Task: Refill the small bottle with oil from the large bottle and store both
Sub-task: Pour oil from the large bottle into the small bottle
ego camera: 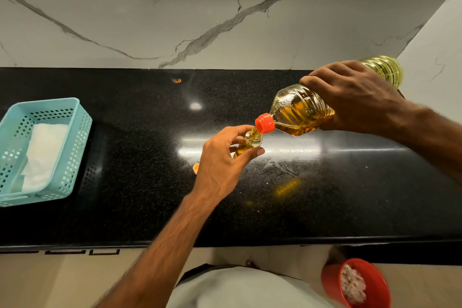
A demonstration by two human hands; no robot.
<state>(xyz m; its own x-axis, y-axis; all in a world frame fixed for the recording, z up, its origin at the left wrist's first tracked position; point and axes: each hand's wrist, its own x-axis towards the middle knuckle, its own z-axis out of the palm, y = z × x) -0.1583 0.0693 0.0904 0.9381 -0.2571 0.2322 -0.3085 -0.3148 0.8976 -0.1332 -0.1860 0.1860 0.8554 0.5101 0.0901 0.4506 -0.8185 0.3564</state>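
Black speckled worktop (140,207) runs under a marble wall. Left hand (225,160) grips small bottle (250,142) near worktop centre, fingers clamped round its body, neck up and uncapped. Right hand (355,97) grips large bottle (300,110) at mid-body, fingers wrapped on it, tilted w/ red cap (265,122) just above small bottle's mouth. Teal basket (75,117) w/ white cloth (42,155) sits at left. Small orange cap (196,167) lies beside left hand.
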